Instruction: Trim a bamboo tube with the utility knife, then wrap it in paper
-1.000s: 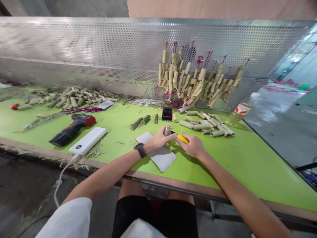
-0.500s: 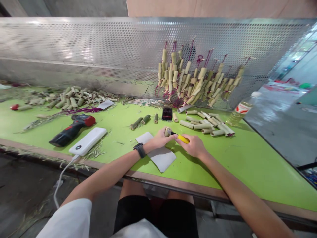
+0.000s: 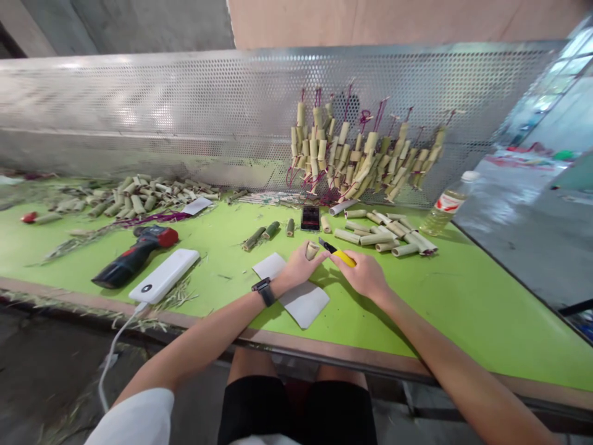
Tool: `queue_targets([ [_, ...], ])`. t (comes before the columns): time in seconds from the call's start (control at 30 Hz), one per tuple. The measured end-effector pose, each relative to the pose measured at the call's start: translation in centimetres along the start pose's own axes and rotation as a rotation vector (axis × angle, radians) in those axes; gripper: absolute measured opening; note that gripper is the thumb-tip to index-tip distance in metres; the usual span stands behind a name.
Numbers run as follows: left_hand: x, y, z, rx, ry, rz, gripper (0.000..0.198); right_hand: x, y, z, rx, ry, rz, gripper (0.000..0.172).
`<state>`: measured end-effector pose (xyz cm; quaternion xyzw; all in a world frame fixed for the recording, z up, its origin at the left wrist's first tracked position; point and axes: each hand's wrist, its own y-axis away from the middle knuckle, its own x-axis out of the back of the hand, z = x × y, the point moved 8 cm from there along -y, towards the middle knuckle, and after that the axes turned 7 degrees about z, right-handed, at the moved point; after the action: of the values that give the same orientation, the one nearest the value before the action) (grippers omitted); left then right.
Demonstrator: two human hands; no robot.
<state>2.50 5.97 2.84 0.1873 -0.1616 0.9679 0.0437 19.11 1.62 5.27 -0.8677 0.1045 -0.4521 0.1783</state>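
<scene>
My left hand (image 3: 299, 267) is closed around a short bamboo piece (image 3: 312, 250), whose cut end shows above the fingers. A yellow utility knife (image 3: 343, 257) is gripped in my right hand (image 3: 367, 272); its dark blade points up and left, just right of the bamboo and apart from it. Beneath my left hand lies a sheet of white paper (image 3: 306, 304) on the green tabletop. Just beyond the hands are a phone (image 3: 310, 218), a pale bamboo piece (image 3: 325, 224) and several green bamboo pieces (image 3: 271, 230).
To the left lie a cordless drill (image 3: 134, 256) and a white power bank (image 3: 164, 275) with a cable. Behind are a bamboo heap (image 3: 134, 194) and strung bamboo bundles (image 3: 356, 151) on a perforated metal panel (image 3: 208, 117). At right are loose bamboo pieces (image 3: 377, 238) and a bottle (image 3: 447, 207).
The knife blade, earlier against the end of the bamboo piece, is now drawn off it to the right. The bamboo's cut end is now more exposed. My view has tilted slightly.
</scene>
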Motion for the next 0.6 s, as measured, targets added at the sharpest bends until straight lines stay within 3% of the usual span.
queue_targets([
  [0.27,-1.2,0.4,-1.0,0.223,0.369,-0.169,0.058,-0.8,0.1,-0.1,0.057,-0.048,-0.075,0.051],
  [0.5,-1.5,0.5,-0.6,0.205,0.377,-0.207,0.069,-1.4,0.6,-0.5,0.095,-0.039,-0.171,0.055],
  [0.6,-1.3,0.5,-0.3,0.164,0.333,-0.198,0.063,-1.5,0.8,-0.5,0.108,-0.032,-0.185,0.055],
])
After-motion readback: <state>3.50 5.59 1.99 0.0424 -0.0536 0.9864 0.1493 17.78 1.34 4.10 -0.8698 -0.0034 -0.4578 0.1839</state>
